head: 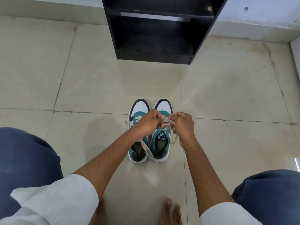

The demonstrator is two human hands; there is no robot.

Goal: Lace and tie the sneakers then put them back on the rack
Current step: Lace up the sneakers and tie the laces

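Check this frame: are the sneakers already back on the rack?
No. Both sneakers stand side by side on the floor tiles before the black rack, whose visible shelves hold no shoes.

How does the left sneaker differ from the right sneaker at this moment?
Both hands, left hand and right hand, pull the lace over the right sneaker; nobody holds the lace of the left sneaker, which trails loose across its opening. Both are teal and white, side by side on the floor.

Pale tiled floor with dark grout lines and faint scuffs. Near its middle, two teal-and-white sneakers side by side, touching, toes toward the far edge. At that far edge, a black rack. At the near edge, a bare foot.
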